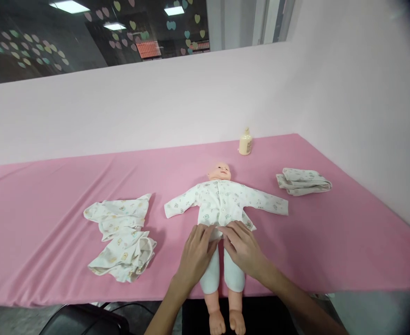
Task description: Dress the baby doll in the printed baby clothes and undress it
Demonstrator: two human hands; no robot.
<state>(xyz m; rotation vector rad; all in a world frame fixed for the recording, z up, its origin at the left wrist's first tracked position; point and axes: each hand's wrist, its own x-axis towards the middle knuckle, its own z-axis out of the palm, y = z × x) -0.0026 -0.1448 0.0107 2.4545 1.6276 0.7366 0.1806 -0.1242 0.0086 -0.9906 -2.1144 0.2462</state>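
Observation:
A baby doll (220, 171) lies on its back, its head away from me and its feet past the table's near edge. It wears a white patterned jacket (212, 197) with the sleeves spread out to both sides, and its upper legs are white. My left hand (198, 251) and my right hand (241, 246) meet at the jacket's lower front, over the doll's belly. The fingers of both hands are closed in a pinch on the jacket's hem. What exactly lies between the fingertips is hidden.
A pink cloth (51, 232) covers the table, with white walls behind and to the right. Crumpled patterned baby clothes (124, 237) lie at the left. A folded patterned cloth (304, 181) lies at the right. A cream pump bottle (245, 143) stands at the back. A black chair (86, 318) is at lower left.

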